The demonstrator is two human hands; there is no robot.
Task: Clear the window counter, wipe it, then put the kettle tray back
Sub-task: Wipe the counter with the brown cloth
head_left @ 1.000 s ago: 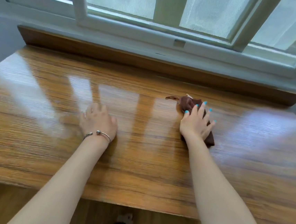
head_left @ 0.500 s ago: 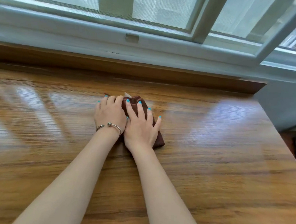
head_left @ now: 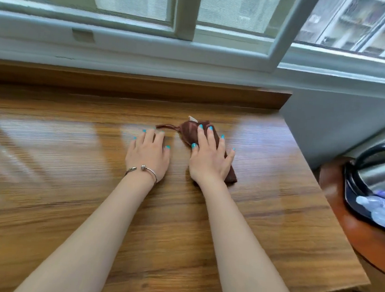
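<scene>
Pressing flat on a folded brown cloth (head_left: 189, 133), the right hand (head_left: 210, 158) has its fingers spread and nearly straight, palm down, pinning the cloth to the wooden window counter (head_left: 63, 204) rather than gripping it. The cloth lies as a long narrow bundle, its long axis running from a thin tail at the far left toward a squared corner at the near right, so it sits slantwise under the palm with both ends showing past the hand. The left hand (head_left: 148, 155), a silver bracelet (head_left: 145, 170) at its wrist, rests just beside it, also flat on the bare wood with fingers extended and holding nothing; its fingertips are near the cloth's tail but do not appear to touch it. The counter carries only the hands and cloth, so clearing looks done and wiping is the step in hand. The strip toward the counter's right edge lies on the right hand's side, and that hand already has the cloth, so a sweep that way seems its job. The kettle (head_left: 382, 171) waits off the counter, well to the right and lower, on a dark tray (head_left: 350, 201) alongside plastic water bottles (head_left: 378, 208), all resting on a rounded reddish-brown surface (head_left: 348, 231) whose nature I cannot tell.
</scene>
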